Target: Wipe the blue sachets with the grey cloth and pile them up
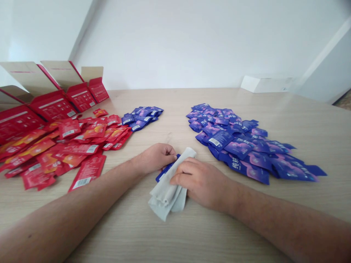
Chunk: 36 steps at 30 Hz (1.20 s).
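Observation:
My left hand is curled and pinches a blue packet that lies on the wooden table in front of me. My right hand is closed over a pale folded cloth and presses it onto that packet. Most of the packet is hidden under the cloth and my fingers. A large heap of blue and purple packets lies to the right of my hands, a small heap of blue packets to the far left.
A spread of red packets covers the left of the table. Open red cardboard boxes stand behind them at the far left. A white box sits at the far right edge against the wall.

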Available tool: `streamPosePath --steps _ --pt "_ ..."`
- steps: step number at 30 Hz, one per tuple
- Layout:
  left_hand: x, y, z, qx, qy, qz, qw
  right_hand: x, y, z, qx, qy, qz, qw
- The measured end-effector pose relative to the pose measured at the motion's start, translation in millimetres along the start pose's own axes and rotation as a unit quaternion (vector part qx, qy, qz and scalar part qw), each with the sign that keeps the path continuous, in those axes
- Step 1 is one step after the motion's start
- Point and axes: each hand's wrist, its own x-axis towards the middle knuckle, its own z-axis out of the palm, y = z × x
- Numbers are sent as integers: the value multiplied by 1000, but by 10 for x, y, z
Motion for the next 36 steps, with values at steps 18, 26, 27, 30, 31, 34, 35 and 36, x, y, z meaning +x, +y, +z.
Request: streamPosePath --steps 18,26,27,30,31,34,35,36 --pt "2 -5 3 -6 -5 -2 1000 -1 8 -24 -4 -10 32 999" --pt "-1 8 -1 1 -5 1 1000 2 13 -36 -9 -1 37 999" --pt "-3 14 -1 -3 -7 -3 1000 2 21 -39 -11 0 47 999" --pt "-1 6 -2 -3 -5 2 1000 -2 2 -34 -9 -8 31 999" --pt "3 -1 -3 -1 -4 7 1000 -3 -12 -30 -7 -13 17 1000" --pt "11 -13 -3 1 -2 13 1000 -4 -27 -23 -3 -19 -8 1000" --pt "10 -10 -3 -1 -3 10 1000 -3 -18 -24 -7 -15 -1 1000" --pt "8 -4 -3 -3 -3 6 1000 -2 -5 -27 -10 -10 12 1000"
